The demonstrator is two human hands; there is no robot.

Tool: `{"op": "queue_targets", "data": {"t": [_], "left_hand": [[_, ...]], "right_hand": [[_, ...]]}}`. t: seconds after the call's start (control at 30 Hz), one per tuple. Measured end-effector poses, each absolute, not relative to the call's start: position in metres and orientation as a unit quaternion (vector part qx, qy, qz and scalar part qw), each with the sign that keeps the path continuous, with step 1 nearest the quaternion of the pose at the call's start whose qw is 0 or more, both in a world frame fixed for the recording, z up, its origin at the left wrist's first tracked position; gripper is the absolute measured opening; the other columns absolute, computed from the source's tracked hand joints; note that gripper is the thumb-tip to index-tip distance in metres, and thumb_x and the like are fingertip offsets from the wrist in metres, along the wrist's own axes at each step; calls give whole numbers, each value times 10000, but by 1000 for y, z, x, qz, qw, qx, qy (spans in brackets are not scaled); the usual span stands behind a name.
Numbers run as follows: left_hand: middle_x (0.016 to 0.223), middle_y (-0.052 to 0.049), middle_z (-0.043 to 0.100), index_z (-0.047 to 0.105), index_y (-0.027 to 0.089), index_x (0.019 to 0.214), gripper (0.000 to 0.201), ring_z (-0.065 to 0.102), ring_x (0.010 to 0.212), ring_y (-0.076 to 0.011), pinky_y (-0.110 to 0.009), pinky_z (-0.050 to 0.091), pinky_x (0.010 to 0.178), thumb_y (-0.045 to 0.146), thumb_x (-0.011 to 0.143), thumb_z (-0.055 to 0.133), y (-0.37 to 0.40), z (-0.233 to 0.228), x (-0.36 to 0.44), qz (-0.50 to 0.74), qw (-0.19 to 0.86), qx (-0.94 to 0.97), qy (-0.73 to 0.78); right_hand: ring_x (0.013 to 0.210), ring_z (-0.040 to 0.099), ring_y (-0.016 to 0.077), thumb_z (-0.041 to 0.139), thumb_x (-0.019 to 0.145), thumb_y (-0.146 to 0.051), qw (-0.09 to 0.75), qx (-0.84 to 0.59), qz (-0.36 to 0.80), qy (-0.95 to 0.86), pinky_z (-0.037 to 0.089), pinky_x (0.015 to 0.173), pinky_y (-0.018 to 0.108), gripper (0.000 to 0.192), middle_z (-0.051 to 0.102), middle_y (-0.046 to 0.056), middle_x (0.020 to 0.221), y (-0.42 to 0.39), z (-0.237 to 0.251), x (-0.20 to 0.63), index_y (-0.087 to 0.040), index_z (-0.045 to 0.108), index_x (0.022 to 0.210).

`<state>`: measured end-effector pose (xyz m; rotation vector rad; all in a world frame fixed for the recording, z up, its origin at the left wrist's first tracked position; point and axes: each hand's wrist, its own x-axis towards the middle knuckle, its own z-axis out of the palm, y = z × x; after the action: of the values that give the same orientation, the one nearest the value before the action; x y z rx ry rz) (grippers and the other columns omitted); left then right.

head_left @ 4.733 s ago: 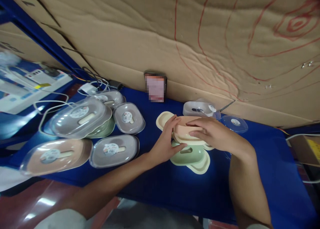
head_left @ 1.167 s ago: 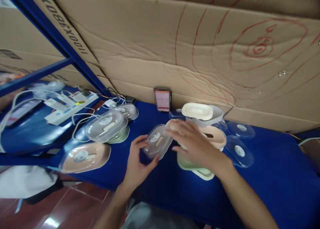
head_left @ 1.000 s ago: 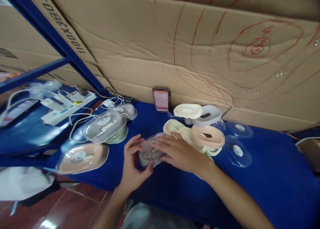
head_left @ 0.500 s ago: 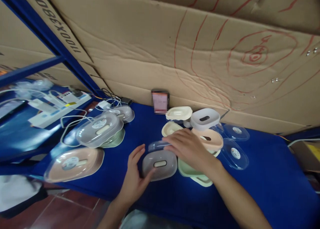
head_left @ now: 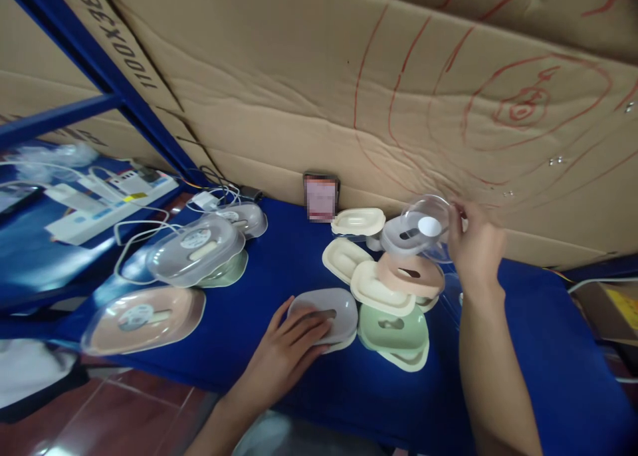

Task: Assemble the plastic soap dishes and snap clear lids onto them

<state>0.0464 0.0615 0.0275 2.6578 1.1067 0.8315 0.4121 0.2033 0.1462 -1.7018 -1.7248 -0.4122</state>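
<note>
My right hand (head_left: 471, 240) is raised at the back right. It pinches the edge of a clear plastic lid (head_left: 421, 210) with a round white sticker. My left hand (head_left: 294, 343) grips a pale grey slotted soap dish (head_left: 339, 303), its fingers across the top near the slot and its thumb at the near edge. Under the dish, a strip of cream tray (head_left: 346, 343) shows. Just right of it lies a green slotted dish (head_left: 393, 330) over another cream tray. Behind that, a peach slotted dish (head_left: 423, 273) overlaps a cream tray (head_left: 373, 290).
Lidded dishes stand at left: a peach one (head_left: 154, 320) and a grey one (head_left: 189, 250) over a green one. A phone-like device (head_left: 321, 197) leans on the cardboard wall (head_left: 249, 77). A power strip (head_left: 114, 207) with cables lies far left on the blue table (head_left: 234, 330).
My right hand has carried the clear lid right and back, away from the grey dish. My left hand has moved over the dish and taken hold of it. The dish's slot no longer shows cream.
</note>
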Motion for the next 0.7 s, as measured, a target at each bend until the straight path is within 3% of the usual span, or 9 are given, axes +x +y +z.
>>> {"op": "queue_targets", "data": {"t": [0.17,0.27,0.33,0.37,0.4,0.43,0.5,0.6,0.7], "left_hand": [[1246,-45,795,679,252,1334,272,716,1238,-240,-550,388,1284,268,1065,637,62,24,51,346,75,843,406],[1231,-48,782,662,269,1329,278,725,1213,-252,-545,442,1242,245,1057,614,68,37,46,416,75,776,468],[1265,-53,760,646,272,1337,292,705,1246,-259,-533,450,1233,226,1051,604,82,57,43,452,68,739,495],[1274,-51,751,641,270,1337,291,697,1251,-255,-517,452,1231,225,1051,606,92,69,44,464,65,731,496],[1279,-51,745,639,267,1331,279,694,1246,-249,-502,458,1222,236,1056,604,105,82,47,466,64,737,486],[1279,-52,743,645,264,1315,255,687,1243,-246,-485,471,1203,258,1065,597,119,93,53,456,66,754,469],[1264,-68,741,664,240,1279,227,671,1246,-246,-476,459,1191,311,1087,566,153,109,73,422,72,795,429],[1284,-89,734,689,220,1279,280,633,1275,-269,-536,351,1231,371,1112,522,201,115,115,363,60,841,396],[1296,-97,726,705,218,1274,298,622,1264,-274,-532,344,1219,368,1118,500,233,107,151,309,69,880,355]], "right_hand": [[1293,662,335,461,1108,-355,341,-578,-107,-734,504,1071,512,361,730,142,1377,188,167,399,-221,666,1372],[1158,700,292,490,1081,-228,311,-473,-66,-822,521,1038,477,255,773,101,1226,141,166,350,-217,699,1228],[952,721,258,519,1025,-132,221,-399,-20,-890,559,972,459,213,782,56,985,106,142,311,-230,709,1030],[965,728,276,561,1019,-166,159,-376,-3,-913,572,1002,480,165,786,69,986,90,124,293,-225,714,1042],[1073,728,317,629,1015,-260,117,-365,11,-924,576,1050,504,152,793,112,1108,77,105,278,-207,721,1124],[1179,713,356,689,993,-339,110,-347,21,-931,575,1087,526,262,776,149,1243,67,86,266,-196,713,1211],[1282,686,366,670,1002,-295,94,-342,34,-934,572,1117,558,376,721,157,1403,57,56,251,-171,655,1356],[1299,685,338,519,1048,-158,101,-327,29,-939,601,1069,533,340,700,149,1449,57,46,247,-164,654,1360],[1284,691,302,529,1072,-195,155,-292,-2,-944,620,1028,454,277,709,141,1437,52,68,262,-175,692,1295]]}}
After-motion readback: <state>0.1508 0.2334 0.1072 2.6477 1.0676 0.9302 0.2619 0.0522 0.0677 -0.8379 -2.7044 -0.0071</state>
